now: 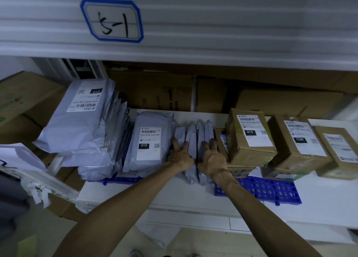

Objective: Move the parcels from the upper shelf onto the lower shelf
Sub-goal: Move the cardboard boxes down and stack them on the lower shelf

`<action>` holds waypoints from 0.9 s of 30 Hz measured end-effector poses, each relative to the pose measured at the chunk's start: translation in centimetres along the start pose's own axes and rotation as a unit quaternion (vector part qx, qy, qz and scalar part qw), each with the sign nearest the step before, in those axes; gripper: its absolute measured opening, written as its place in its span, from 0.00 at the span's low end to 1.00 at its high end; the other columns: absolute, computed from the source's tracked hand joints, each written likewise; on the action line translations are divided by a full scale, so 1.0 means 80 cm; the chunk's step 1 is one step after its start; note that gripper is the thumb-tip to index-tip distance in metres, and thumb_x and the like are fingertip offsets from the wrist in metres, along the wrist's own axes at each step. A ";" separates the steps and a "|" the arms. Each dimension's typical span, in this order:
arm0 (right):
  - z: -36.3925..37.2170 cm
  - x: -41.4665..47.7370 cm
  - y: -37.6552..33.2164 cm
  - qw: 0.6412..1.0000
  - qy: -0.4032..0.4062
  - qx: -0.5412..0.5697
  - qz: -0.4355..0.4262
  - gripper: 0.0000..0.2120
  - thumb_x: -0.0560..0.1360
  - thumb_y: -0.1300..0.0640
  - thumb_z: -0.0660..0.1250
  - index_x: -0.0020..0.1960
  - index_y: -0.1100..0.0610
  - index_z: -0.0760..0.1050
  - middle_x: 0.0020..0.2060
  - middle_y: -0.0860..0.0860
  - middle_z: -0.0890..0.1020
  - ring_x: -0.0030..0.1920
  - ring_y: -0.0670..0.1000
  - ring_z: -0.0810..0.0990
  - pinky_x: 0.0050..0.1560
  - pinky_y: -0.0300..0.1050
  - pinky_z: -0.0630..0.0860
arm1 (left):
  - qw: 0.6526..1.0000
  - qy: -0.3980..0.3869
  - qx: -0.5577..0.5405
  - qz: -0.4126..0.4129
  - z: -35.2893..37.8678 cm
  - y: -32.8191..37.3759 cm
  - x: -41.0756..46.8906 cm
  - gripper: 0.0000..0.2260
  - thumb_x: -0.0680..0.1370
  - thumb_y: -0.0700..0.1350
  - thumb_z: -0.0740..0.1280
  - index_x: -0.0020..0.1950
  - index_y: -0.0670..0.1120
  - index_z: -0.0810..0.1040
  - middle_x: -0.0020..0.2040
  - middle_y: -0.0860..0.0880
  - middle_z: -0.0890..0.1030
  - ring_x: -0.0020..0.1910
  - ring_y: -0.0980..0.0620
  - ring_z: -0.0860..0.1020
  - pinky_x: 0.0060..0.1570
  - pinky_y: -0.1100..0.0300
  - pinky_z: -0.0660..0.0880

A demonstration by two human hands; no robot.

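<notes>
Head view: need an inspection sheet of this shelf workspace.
Surface: white shelf, crowded with parcels.
Job's things: thin grey mailers standing on edge in a row; 010-labelled grey mailer to their left; mailer stack further left; cardboard parcel boxes to the right.
Clutter: blue perforated grid at the shelf's front edge.
Hands: left hand and right hand, fingers spread on the thin mailers.
Cables: nothing seen.
Surroundings: blue-bordered tag marked 5-1 on the shelf edge above; large cartons behind.
</notes>
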State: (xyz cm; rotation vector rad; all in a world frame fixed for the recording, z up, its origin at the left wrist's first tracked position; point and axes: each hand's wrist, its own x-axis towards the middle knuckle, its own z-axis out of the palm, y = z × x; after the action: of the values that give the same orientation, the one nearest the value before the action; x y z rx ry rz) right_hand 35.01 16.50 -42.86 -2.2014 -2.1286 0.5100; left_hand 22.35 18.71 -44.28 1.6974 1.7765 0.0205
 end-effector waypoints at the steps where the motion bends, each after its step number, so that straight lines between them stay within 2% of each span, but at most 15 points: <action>1: 0.000 0.000 -0.001 1.000 0.012 -0.009 -0.003 0.32 0.74 0.46 0.67 0.71 0.55 0.57 0.71 0.60 0.56 0.57 0.62 0.76 0.50 0.52 0.75 | 1.000 -0.003 0.000 -0.007 -0.002 0.000 -0.001 0.34 0.78 0.49 0.62 0.78 0.55 0.47 0.77 0.46 0.32 0.76 0.38 0.50 0.73 0.44 0.58; 4: 0.001 0.000 -0.002 0.999 0.020 -0.045 -0.005 0.31 0.74 0.42 0.65 0.69 0.56 0.58 0.69 0.60 0.57 0.54 0.61 0.78 0.44 0.48 0.72 | 1.000 0.007 0.011 -0.012 -0.005 0.000 -0.002 0.33 0.79 0.51 0.61 0.79 0.54 0.46 0.77 0.45 0.32 0.76 0.39 0.48 0.73 0.45 0.57; 7: 0.003 0.002 -0.004 0.998 0.027 -0.059 -0.005 0.30 0.75 0.37 0.60 0.69 0.55 0.59 0.70 0.59 0.57 0.54 0.60 0.78 0.44 0.48 0.72 | 0.999 0.018 0.041 0.010 0.001 -0.003 0.000 0.32 0.80 0.54 0.59 0.78 0.56 0.45 0.77 0.45 0.33 0.77 0.40 0.42 0.73 0.43 0.56; 11: 0.007 0.001 -0.003 0.998 0.022 -0.057 -0.010 0.28 0.76 0.40 0.60 0.70 0.54 0.60 0.71 0.59 0.56 0.55 0.59 0.77 0.48 0.50 0.76 | 0.995 0.023 0.091 0.045 0.012 -0.008 0.005 0.27 0.81 0.55 0.54 0.78 0.58 0.46 0.76 0.45 0.31 0.76 0.39 0.40 0.72 0.41 0.56; 15: 0.009 0.001 -0.001 0.998 0.020 -0.054 -0.014 0.27 0.76 0.42 0.60 0.70 0.53 0.59 0.73 0.60 0.54 0.56 0.60 0.77 0.50 0.50 0.76 | 0.995 0.022 0.086 0.043 0.016 -0.008 0.003 0.31 0.80 0.61 0.54 0.78 0.56 0.43 0.76 0.47 0.30 0.76 0.40 0.40 0.74 0.42 0.52; 19: 0.007 0.002 -0.002 0.999 0.006 -0.051 -0.009 0.28 0.75 0.45 0.64 0.69 0.53 0.59 0.72 0.59 0.54 0.56 0.61 0.77 0.50 0.51 0.75 | 0.998 -0.004 0.054 0.021 0.005 -0.001 0.002 0.35 0.77 0.61 0.60 0.79 0.56 0.45 0.76 0.48 0.29 0.77 0.39 0.43 0.74 0.44 0.54; 23: 0.006 0.003 -0.003 0.999 -0.002 -0.048 -0.004 0.29 0.73 0.46 0.66 0.69 0.54 0.59 0.72 0.59 0.54 0.57 0.61 0.76 0.51 0.51 0.74 | 0.999 0.005 0.035 -0.006 -0.003 0.002 0.006 0.40 0.74 0.63 0.65 0.79 0.54 0.47 0.77 0.47 0.31 0.77 0.39 0.48 0.74 0.46 0.55; 27: 0.005 0.003 -0.001 0.999 -0.005 -0.039 -0.005 0.29 0.73 0.47 0.66 0.69 0.54 0.59 0.71 0.59 0.54 0.57 0.61 0.76 0.53 0.52 0.75 | 1.000 0.004 0.024 -0.011 -0.004 -0.004 0.012 0.42 0.71 0.64 0.69 0.77 0.56 0.49 0.77 0.46 0.32 0.76 0.38 0.52 0.73 0.47 0.59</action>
State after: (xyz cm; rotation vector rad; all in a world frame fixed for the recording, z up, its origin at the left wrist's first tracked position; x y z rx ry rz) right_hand 34.79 16.67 -43.30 -2.2298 -2.2004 0.4447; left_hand 21.99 19.67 -44.59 1.7143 1.8141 -0.0250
